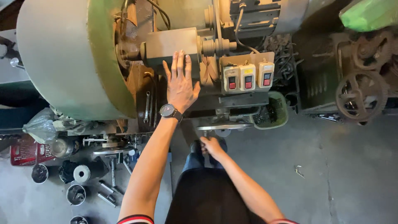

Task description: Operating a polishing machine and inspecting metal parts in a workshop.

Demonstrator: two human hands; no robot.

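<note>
Red rectangular printed package (pixel 25 152) on floor, far left

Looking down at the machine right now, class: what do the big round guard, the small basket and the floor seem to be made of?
Round guard: probably painted sheet metal, with a smooth curved skin and worn pale green paint. The left hand lies flat on the machine body beside it. Small basket: likely plastic, a uniform green with a moulded rim. Floor: seemingly concrete, grey, matte, stained and cracked.

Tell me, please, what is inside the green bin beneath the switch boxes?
The green bin holds dark, tangled metal scraps. Its bottom is covered by them and unseen.
</note>
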